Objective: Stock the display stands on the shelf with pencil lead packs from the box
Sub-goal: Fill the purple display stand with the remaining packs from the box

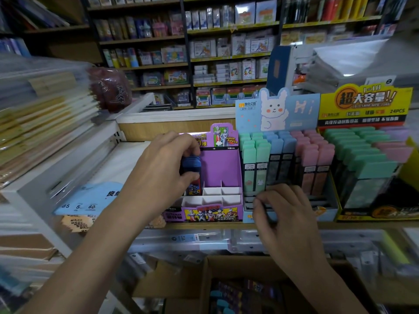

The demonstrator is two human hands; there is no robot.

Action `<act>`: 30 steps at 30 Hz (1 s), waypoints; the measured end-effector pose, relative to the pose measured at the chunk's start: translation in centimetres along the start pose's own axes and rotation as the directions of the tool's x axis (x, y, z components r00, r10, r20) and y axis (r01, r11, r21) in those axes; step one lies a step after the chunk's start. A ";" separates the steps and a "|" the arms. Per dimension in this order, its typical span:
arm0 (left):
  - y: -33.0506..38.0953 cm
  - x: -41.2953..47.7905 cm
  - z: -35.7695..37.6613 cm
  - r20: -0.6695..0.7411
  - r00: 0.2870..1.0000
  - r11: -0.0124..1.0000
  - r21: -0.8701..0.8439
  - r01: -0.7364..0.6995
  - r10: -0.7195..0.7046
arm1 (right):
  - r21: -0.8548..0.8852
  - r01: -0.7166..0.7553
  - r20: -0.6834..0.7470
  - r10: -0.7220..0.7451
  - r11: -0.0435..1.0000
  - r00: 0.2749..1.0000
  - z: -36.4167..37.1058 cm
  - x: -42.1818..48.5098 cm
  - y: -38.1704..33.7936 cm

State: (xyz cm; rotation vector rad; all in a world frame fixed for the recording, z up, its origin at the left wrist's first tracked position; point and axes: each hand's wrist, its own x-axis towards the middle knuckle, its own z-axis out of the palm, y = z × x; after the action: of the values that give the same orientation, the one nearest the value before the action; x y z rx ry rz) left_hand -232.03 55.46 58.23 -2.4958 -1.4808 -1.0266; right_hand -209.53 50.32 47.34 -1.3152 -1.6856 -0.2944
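Clamping a few pencil lead packs (pixel 191 172) between thumb and curled fingers, the left hand (pixel 163 168) holds its grip closed on them over the left rear part of the purple display stand (pixel 221 168). The packs stand upright, long axis running from 12 to 6 o'clock, with blue caps at the top and printed red lower ends down among the stand's white dividers (pixel 217 196); how many packs the hand holds cannot be told. The other cells that show are unfilled. At 3 o'clock from the purple stand, touching its side, is the blue rabbit stand (pixel 278 109), filled with upright packs capped in green, blue and pink. Further toward 3 o'clock is the yellow stand (pixel 362 103), also full. The right hand (pixel 286 214) rests at the front edge of the blue rabbit stand, fingers curled; whether its grip pinches anything cannot be told. All three stands sit on the shelf (pixel 204 225). At 6 o'clock, below the shelf, the open cardboard box (pixel 205 282) holds more packs, blurred.
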 end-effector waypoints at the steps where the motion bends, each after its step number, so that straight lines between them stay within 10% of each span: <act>1: 0.1 0.0 0.0 0.000 1.000 1.000 0.005 0.002 -0.002 | 0.002 -0.001 -0.001 0.001 1.000 1.000 0.0 0.0 0.0; 21: 3.4 -3.4 -1.5 -0.218 0.976 0.990 -0.139 -0.018 -0.013 | 0.162 -0.072 0.023 0.069 0.984 0.997 -4.7 0.1 -0.6; 30: 8.3 -12.7 6.7 -0.042 0.992 0.906 -0.413 0.091 -0.118 | 0.211 -0.293 0.335 0.212 0.932 0.918 -6.6 -7.2 1.3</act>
State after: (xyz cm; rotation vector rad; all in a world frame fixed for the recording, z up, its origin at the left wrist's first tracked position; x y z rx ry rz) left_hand -225.93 43.89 48.06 -2.6312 -1.5274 -1.5721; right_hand -205.16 41.93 44.75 -1.4139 -1.7093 0.2920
